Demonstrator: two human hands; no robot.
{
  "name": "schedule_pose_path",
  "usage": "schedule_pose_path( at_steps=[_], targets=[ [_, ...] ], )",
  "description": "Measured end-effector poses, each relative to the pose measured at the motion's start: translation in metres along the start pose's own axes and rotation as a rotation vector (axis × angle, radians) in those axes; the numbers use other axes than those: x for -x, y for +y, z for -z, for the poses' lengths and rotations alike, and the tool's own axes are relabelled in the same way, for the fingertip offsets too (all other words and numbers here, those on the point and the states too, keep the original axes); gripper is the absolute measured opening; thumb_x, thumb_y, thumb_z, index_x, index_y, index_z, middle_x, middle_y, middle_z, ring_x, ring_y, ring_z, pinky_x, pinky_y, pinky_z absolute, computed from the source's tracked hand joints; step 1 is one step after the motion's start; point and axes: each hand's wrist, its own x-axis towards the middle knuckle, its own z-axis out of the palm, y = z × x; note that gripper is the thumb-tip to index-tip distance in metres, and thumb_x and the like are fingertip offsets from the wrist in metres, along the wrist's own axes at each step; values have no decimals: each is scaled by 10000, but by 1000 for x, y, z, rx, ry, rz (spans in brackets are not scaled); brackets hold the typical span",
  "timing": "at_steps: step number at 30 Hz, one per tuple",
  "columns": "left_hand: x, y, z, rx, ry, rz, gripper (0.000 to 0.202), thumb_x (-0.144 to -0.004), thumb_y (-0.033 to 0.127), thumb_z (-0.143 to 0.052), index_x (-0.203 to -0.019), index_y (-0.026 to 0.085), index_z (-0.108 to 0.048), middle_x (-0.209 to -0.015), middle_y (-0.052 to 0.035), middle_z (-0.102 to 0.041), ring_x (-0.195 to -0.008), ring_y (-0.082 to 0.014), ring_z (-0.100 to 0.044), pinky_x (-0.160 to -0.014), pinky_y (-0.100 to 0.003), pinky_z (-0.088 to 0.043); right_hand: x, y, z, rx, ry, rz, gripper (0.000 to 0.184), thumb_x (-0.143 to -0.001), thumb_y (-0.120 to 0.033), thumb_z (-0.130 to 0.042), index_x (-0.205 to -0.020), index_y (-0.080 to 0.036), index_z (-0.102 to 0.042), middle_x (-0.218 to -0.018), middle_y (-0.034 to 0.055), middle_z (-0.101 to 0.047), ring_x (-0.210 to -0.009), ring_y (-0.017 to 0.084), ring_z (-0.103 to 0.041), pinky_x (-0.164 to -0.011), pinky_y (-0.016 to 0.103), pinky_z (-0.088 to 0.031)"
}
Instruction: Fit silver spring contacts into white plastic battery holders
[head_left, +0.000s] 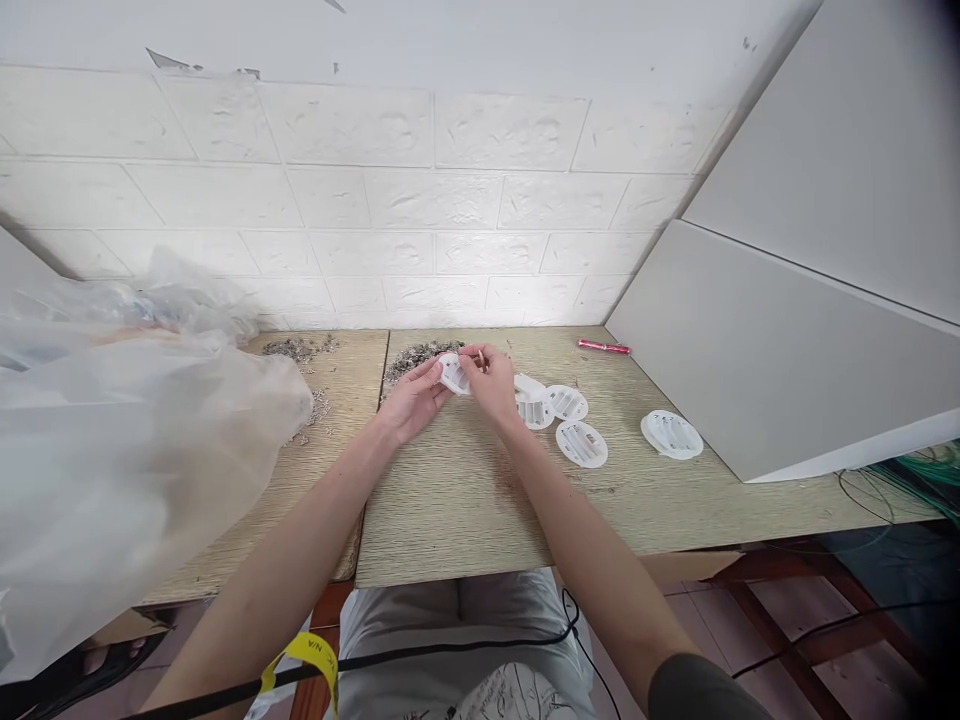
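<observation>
My left hand (414,402) grips a white round plastic housing (454,374) by its edge, tilted above the table. Over the housing's right side, my right hand (490,382) has its fingers bent together against its face; whatever lies between the fingertips is too small or hidden to make out. Just behind my hands is a heap of small metal pieces (420,358). To the right of my right hand lie several similar slotted housings (582,443), some overlapping and one partly hidden by that hand.
A short stack of white housings (673,435) sits farther right, with a red pen-like object (604,346) behind. More metal bits (300,348) lie left of the table seam. A large plastic bag (150,430) covers the left side. Grey panels (795,350) border the right.
</observation>
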Motion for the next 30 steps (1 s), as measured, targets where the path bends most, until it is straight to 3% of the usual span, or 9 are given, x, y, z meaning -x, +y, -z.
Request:
schedule_pose_path(
  at_steps=[5,11,17,30],
  targets=[
    [-2,1,-1,6,55,-13,203,-852,301,-650,-969,140,-692,-1020,-96,-712,-983,-196,-661,-958,-347,-509,-2,1,3,-5,-48,-20,183,-731,-298,-591,-828,-163,-666,-777,32,-658,-681,145,-563,-628,270,-462],
    [-4,-2,0,-82,69,-76,245,-776,322,-729,-937,138,-713,-935,-78,-710,-833,-162,-652,-852,-325,-533,-4,2,6,-18,-78,1,157,-696,-259,-600,-784,-156,-680,-726,21,-664,-658,142,-577,-621,266,-466],
    [-5,-6,4,-209,33,-124,357,-699,387,-788,-967,158,-733,-938,-79,-710,-828,-163,-638,-763,-298,-514,-3,-1,10,73,-91,18,135,-688,-244,-619,-756,-159,-698,-707,24,-682,-659,153,-599,-621,269,-480],
    [-6,-9,5,-270,26,-167,372,-717,463,-759,-926,157,-723,-905,-80,-704,-839,-178,-646,-775,-308,-512,-3,-2,8,161,-69,-57,108,-707,-253,-632,-726,-156,-676,-719,39,-701,-656,151,-628,-627,262,-493]
  ],
)
